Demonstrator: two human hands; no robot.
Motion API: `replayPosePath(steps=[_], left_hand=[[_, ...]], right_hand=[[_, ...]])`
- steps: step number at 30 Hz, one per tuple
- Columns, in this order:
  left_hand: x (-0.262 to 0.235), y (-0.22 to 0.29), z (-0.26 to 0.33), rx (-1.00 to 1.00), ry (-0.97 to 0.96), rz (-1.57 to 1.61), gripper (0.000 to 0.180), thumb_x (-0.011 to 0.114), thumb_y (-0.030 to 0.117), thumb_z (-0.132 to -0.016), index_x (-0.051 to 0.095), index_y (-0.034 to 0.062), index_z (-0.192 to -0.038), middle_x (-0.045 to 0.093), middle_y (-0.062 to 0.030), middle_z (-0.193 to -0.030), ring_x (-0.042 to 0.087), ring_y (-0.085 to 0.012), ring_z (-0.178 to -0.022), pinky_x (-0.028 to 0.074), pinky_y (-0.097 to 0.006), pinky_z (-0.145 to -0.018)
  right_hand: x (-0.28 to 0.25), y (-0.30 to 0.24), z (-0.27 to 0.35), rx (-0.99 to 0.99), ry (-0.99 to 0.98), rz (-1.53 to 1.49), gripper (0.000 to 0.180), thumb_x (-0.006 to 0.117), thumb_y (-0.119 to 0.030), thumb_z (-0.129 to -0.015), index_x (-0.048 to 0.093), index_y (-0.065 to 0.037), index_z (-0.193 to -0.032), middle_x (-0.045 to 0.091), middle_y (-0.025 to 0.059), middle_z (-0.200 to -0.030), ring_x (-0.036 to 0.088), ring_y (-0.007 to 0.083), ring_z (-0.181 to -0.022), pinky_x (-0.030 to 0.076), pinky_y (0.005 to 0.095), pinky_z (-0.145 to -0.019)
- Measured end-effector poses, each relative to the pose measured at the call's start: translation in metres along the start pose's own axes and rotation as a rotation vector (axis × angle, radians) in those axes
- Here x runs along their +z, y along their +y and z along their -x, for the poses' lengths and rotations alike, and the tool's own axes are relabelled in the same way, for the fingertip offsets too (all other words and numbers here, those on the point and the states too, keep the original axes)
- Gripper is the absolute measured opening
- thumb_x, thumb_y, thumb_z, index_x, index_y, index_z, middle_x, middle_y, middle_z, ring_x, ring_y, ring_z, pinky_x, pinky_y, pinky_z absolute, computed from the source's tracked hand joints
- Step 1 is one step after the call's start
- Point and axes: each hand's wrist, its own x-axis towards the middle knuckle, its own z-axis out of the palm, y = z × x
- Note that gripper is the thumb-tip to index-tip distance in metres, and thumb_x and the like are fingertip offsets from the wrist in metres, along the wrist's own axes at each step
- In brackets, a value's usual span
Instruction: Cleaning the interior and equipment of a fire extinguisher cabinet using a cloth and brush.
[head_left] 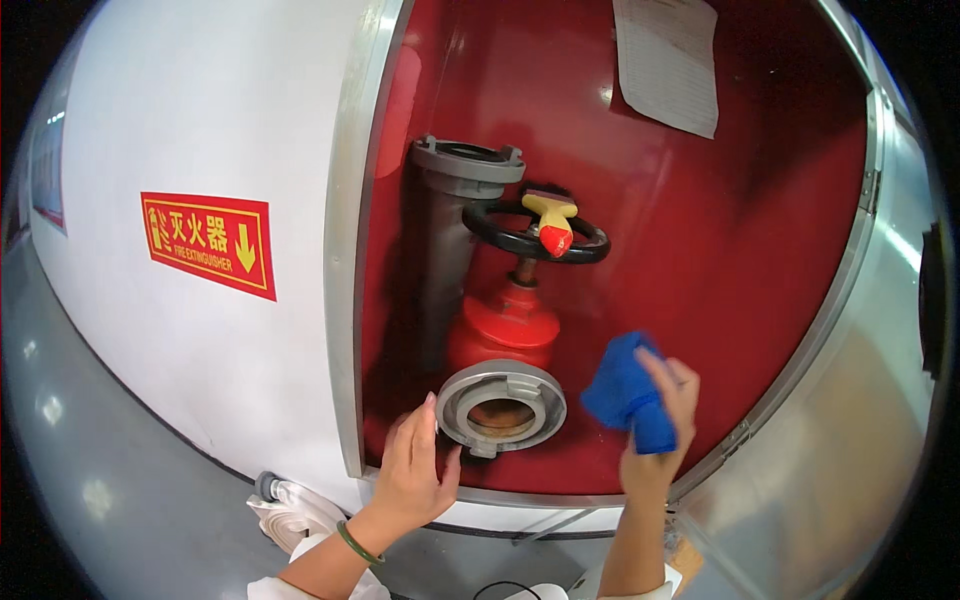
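Observation:
My left hand is at the left edge of a grey metal hose coupling on the red hydrant valve. Its fingers are stretched upward, with the thumb apart under the rim; whether the fingertips touch the metal I cannot tell. To the right of the coupling, my right hand grips a bunched blue cloth, slightly blurred. Above the valve body is a black handwheel, and a small brush with a yellow handle and red tip lies across it.
The valve sits inside a red cabinet with a metal frame. Behind it at left stands a grey pipe-like piece with a coupling end. A paper sheet hangs on the back wall. A rolled white hose lies below, outside the cabinet.

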Motion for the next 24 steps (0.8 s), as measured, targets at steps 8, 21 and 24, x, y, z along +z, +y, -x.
replayPosePath(steps=[8,21,24], left_hand=[[-0.001,-0.003,0.002,0.006,0.010,-0.003,0.079,0.066,-0.002,-0.069,0.022,-0.0115,-0.134,0.039,-0.0287,-0.128,0.045,-0.0407,-0.112,0.039,-0.042,-0.094],[-0.003,0.001,-0.001,0.003,0.065,0.018,0.075,0.066,-0.003,-0.068,0.029,-0.0103,-0.132,0.043,-0.0258,-0.125,0.049,-0.0383,-0.105,0.043,-0.043,-0.088],[-0.015,0.014,0.009,-0.077,0.022,0.180,0.074,0.065,0.000,-0.072,0.025,-0.0083,-0.135,0.037,-0.0263,-0.130,0.047,-0.0375,-0.111,0.039,-0.041,-0.093]], right_hand=[[0.029,-0.028,0.009,-0.370,-0.354,0.214,0.053,0.063,-0.004,-0.066,0.059,-0.010,-0.119,0.050,0.0178,-0.119,0.052,0.0309,-0.103,0.040,0.0376,-0.091],[0.025,-0.002,0.112,0.054,-0.455,-0.045,0.038,0.055,0.002,-0.075,0.058,0.004,-0.113,0.055,0.0187,-0.112,0.054,0.0269,-0.104,0.041,0.0331,-0.091],[0.017,0.002,0.124,0.193,-0.203,-0.084,0.037,0.060,0.000,-0.075,0.059,0.000,-0.111,0.056,0.0165,-0.113,0.055,0.0273,-0.100,0.040,0.0334,-0.092]])
